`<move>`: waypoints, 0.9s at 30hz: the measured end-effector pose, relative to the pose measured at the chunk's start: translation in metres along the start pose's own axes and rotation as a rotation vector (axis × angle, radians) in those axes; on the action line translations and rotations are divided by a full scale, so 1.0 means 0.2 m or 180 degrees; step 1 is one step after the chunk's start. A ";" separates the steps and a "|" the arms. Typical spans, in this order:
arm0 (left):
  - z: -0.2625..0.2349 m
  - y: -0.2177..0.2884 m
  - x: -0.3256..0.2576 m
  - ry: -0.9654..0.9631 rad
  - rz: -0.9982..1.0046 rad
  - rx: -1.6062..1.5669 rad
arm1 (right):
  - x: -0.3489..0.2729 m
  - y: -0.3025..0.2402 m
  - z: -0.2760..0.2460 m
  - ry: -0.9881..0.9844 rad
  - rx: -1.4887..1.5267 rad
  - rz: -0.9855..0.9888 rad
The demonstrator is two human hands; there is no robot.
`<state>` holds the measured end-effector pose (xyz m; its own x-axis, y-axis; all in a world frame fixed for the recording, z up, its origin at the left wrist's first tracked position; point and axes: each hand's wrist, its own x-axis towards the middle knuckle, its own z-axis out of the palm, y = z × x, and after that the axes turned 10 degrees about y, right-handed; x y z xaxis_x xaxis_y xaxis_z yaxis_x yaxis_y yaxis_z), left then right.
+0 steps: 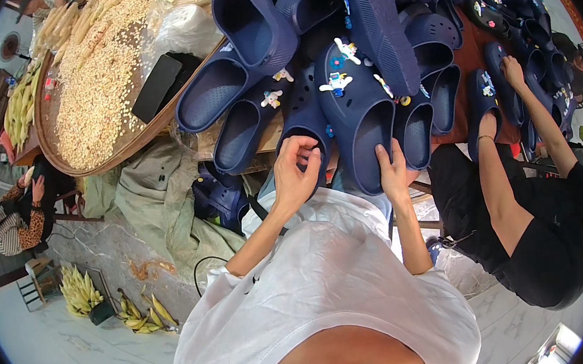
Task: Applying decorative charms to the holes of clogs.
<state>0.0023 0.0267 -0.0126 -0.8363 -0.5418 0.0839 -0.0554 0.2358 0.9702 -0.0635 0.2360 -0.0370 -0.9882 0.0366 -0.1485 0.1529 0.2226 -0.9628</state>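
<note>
My right hand [393, 173] grips the heel rim of a navy blue foam clog [353, 115], thumb inside the opening and fingers along the outer side. White cartoon animal charms [336, 83] and a blue flower charm sit on its toe. Beside it, my left hand [297, 171] is curled over the heel end of another navy clog [302, 113], fingertips drawn together. Whether something small is pinched there is too hard to make out. More navy clogs [213, 94] with charms lie piled around and beyond both hands, one standing sole outward [378, 27].
At left, a round woven tray [53, 146] holds loose corn kernels [100, 81] and a black box [166, 81]. To my right, a person in black [524, 228] reaches into the clogs. Another person sits far left. Corn cobs [79, 291] and grey-green sacking [165, 195] lie lower left.
</note>
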 end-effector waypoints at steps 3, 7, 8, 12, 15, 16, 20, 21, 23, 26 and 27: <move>0.03 -0.10 -0.02 0.0000 -0.0586 -0.0911 | -0.04 -0.08 0.01 -0.0101 0.0093 0.0342; 0.02 0.00 0.10 -0.0437 -0.1438 -0.1760 | -0.07 -0.14 0.06 -0.0506 0.0085 0.0128; 0.02 0.04 0.12 -0.0502 -0.1445 -0.1452 | -0.07 -0.15 0.08 -0.0689 0.0282 0.0197; 0.03 0.05 0.15 -0.0358 -0.2107 -0.2029 | -0.08 -0.12 0.18 -0.0829 0.0214 0.0201; -0.03 -0.02 0.14 -0.0377 -0.1811 -0.1731 | -0.10 -0.14 0.20 -0.0877 0.0230 -0.0032; -0.02 0.00 0.11 -0.0394 -0.1812 -0.1734 | -0.10 -0.15 0.19 -0.0923 0.0317 0.0004; 0.00 0.12 -0.02 0.0061 -0.0650 -0.0952 | -0.07 -0.13 0.16 -0.1086 0.0504 0.0272; 0.01 0.13 -0.04 0.0083 -0.0303 -0.0498 | -0.07 -0.14 0.16 -0.1066 0.0492 0.0218; 0.03 0.12 -0.03 0.0188 -0.0256 -0.0289 | -0.06 -0.14 0.16 -0.1062 0.0473 0.0158; 0.04 0.14 -0.01 0.0209 -0.0263 -0.0254 | -0.05 -0.16 0.13 -0.1037 0.0394 0.0182; 0.04 0.15 -0.01 0.0173 -0.0315 -0.0291 | -0.04 -0.18 0.12 -0.0788 0.0304 0.0021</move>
<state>-0.0023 0.0404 0.0157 -0.7983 -0.6023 -0.0032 -0.0840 0.1060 0.9908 -0.0616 0.2047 -0.0063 -0.9594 -0.2045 -0.1941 0.1700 0.1297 -0.9769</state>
